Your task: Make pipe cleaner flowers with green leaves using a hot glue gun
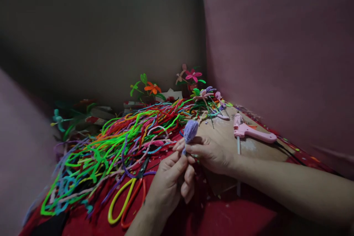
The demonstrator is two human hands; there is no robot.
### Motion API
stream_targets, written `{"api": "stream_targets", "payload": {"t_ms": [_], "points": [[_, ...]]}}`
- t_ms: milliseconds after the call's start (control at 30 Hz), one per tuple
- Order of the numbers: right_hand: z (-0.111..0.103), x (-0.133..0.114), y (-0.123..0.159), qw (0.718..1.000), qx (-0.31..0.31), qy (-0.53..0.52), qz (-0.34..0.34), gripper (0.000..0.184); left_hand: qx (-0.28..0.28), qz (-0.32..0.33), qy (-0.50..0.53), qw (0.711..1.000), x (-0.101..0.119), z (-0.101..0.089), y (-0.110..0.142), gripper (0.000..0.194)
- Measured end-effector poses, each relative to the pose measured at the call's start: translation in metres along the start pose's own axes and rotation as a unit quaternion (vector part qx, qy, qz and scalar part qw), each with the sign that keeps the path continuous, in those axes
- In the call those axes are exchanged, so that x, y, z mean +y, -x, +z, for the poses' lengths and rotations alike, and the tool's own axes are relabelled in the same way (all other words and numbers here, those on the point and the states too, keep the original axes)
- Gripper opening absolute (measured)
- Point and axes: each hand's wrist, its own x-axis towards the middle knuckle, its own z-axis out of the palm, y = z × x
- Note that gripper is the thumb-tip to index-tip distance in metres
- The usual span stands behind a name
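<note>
A lavender pipe cleaner flower bud stands upright between my two hands. My left hand is closed, with thumb and fingers pinching the bud's lower end. From the right, my right hand grips the base of the same bud, fingers pressed together just below its rounded head. The stem end is mostly hidden by my fingers. Just left of my left hand lie scissors with one yellow and one orange handle loop, their blades pointing away from me.
A large heap of coloured pipe cleaners spreads across the left. A pink glue gun lies on a tan board at the right, its cord trailing right. Finished pipe cleaner flowers stand at the back. Red cloth covers the table; walls rise behind.
</note>
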Motion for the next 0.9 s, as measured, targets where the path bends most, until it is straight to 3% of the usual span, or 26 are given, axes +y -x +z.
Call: {"api": "stream_targets", "payload": {"t_ms": [67, 133, 200, 233, 267, 400, 500, 733, 900], "points": [[0.003, 0.000, 0.000, 0.999, 0.035, 0.001, 0.006, 0.020, 0.098, 0.062, -0.150, 0.982, 0.001, 0.002, 0.000, 0.017], [0.007, -0.001, 0.001, 0.997, 0.075, 0.007, 0.004, 0.019, 0.176, 0.150, -0.290, 0.929, 0.000, 0.004, 0.000, 0.019], [0.011, -0.003, 0.002, 0.994, 0.105, 0.014, -0.009, 0.019, 0.208, 0.209, -0.370, 0.881, -0.001, 0.005, 0.001, 0.014], [0.012, -0.004, 0.003, 0.994, 0.107, 0.017, -0.010, 0.020, 0.210, 0.214, -0.381, 0.875, -0.001, 0.005, 0.001, 0.008], [0.014, -0.005, 0.003, 0.994, 0.103, 0.019, -0.009, 0.021, 0.210, 0.202, -0.373, 0.881, -0.001, 0.006, 0.002, 0.005], [0.015, -0.009, 0.003, 0.998, 0.057, 0.022, 0.012, 0.028, 0.176, 0.083, -0.220, 0.956, 0.004, 0.009, 0.004, 0.020], [0.014, -0.012, 0.003, 0.997, 0.047, 0.053, 0.005, 0.023, 0.137, 0.040, -0.103, 0.984, 0.012, 0.010, 0.006, 0.022], [0.007, -0.009, 0.003, 0.994, 0.049, 0.092, -0.016, 0.017, 0.066, -0.004, 0.039, 0.997, 0.016, 0.007, 0.006, 0.016], [0.008, -0.004, 0.001, 0.999, 0.019, 0.028, 0.001, 0.023, -0.004, -0.016, 0.133, 0.991, 0.015, 0.004, 0.004, 0.015]]}}
